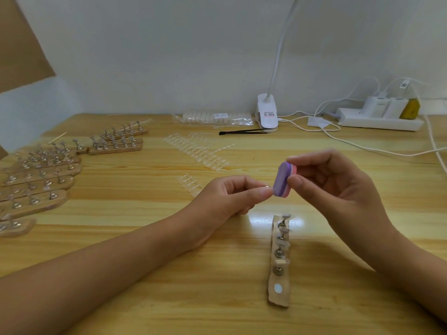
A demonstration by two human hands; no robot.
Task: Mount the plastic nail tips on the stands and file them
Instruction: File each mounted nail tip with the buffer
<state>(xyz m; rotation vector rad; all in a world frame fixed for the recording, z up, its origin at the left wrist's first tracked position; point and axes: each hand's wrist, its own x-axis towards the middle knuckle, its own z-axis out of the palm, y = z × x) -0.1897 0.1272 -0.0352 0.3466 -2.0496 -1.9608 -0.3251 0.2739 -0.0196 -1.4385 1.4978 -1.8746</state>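
Purple file edge at nail tip, above wooden table

Hard to make out the small clear plastic nail tip, mostly covered by fingers of the left hand. Partly hidden by the right hand: the pink side of the purple oval buffer block. Cut by the left edge: wooden strips of metal nail stands. Unreadable: the white lamp clip's label.
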